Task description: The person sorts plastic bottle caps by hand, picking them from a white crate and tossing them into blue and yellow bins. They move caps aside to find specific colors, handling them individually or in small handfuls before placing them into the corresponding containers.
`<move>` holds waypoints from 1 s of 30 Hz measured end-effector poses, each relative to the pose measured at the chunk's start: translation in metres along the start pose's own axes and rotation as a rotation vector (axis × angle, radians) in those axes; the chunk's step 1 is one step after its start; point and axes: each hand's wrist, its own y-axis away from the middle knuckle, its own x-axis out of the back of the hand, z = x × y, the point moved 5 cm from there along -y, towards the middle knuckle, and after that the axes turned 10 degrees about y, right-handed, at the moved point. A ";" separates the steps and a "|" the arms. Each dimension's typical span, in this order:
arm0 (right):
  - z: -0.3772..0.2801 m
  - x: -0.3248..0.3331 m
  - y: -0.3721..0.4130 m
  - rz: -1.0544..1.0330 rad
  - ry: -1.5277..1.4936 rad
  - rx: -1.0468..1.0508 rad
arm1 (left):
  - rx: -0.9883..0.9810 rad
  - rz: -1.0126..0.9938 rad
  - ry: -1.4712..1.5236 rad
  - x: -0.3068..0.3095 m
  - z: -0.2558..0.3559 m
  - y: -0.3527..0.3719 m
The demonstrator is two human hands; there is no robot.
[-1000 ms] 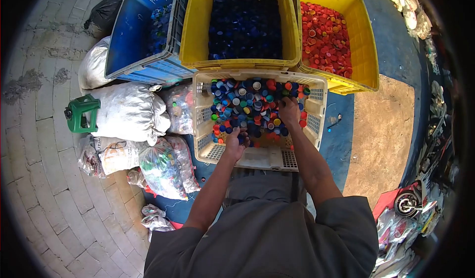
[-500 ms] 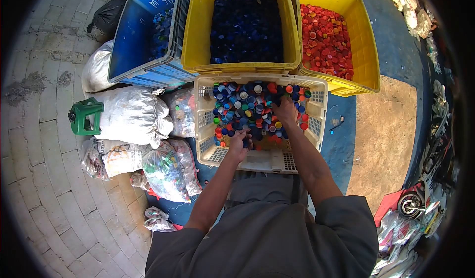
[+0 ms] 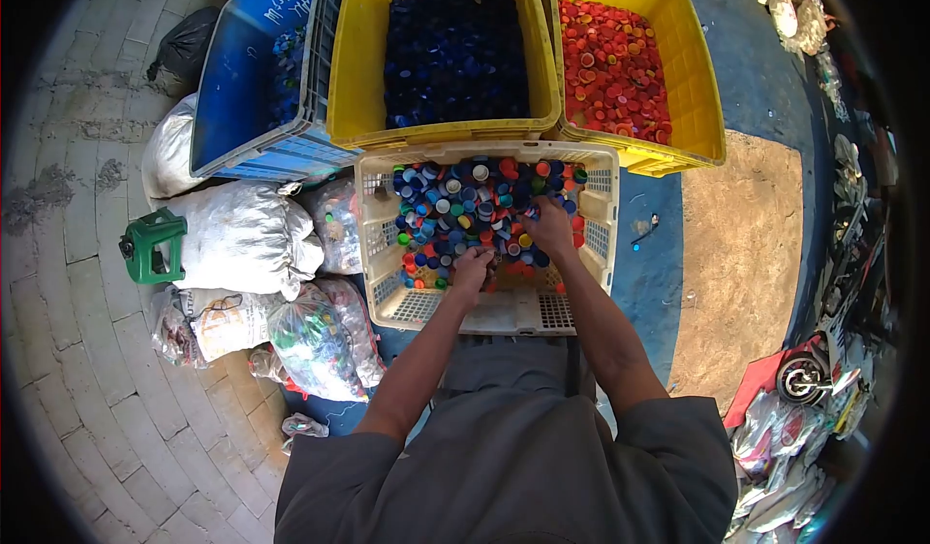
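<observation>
A cream plastic crate (image 3: 608, 224) in front of me holds a mixed heap of bottle caps (image 3: 455, 210) in blue, red, white, green and other colours. Over the near part of the heap, my left hand (image 3: 472, 271) is closed with its fingers curled in; what it holds is hidden. Farther right, my right hand (image 3: 552, 226) reaches into the caps, fingers pinched around what looks like a dark blue cap. Its fingertips are partly hidden by the hand itself.
Behind the crate stand a blue bin (image 3: 218, 108), a yellow bin (image 3: 349, 89) of dark blue caps and another yellow bin (image 3: 693, 89) of red caps. Left are white sacks (image 3: 242, 239), a green plastic container (image 3: 153, 246) and a clear bag (image 3: 315, 341).
The whole view has shifted, with bins and crate farther left. My right hand has drawn back slightly toward me. The left hand's fingers look more curled in.
</observation>
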 end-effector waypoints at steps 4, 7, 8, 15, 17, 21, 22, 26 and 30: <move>-0.015 -0.008 -0.005 -0.171 0.102 -0.117 | 0.002 -0.017 0.024 0.002 0.008 0.005; -0.017 -0.015 -0.013 -0.253 0.162 -0.151 | 0.012 0.011 0.089 0.016 0.004 0.010; -0.017 -0.016 -0.014 -0.265 0.170 -0.153 | 0.018 0.028 0.094 0.020 0.002 0.012; 0.000 0.005 -0.004 0.043 -0.235 -0.136 | -0.024 0.050 0.059 0.019 -0.004 0.013; 0.021 -0.003 0.013 -0.117 -0.872 -0.389 | -0.100 0.028 -0.029 0.007 0.000 0.005; 0.023 0.023 0.056 -0.227 -1.633 -0.576 | -0.365 -0.010 -0.324 -0.031 0.024 -0.011; 0.021 0.033 0.065 -0.226 -1.743 -0.590 | -0.448 -0.021 -0.397 -0.045 0.034 -0.012; 0.032 0.042 0.097 -0.288 -1.940 -0.587 | -0.576 -0.018 -0.757 -0.079 0.051 -0.035; 0.032 0.046 0.108 -0.273 -1.901 -0.603 | -0.610 0.029 -0.909 -0.102 0.060 -0.043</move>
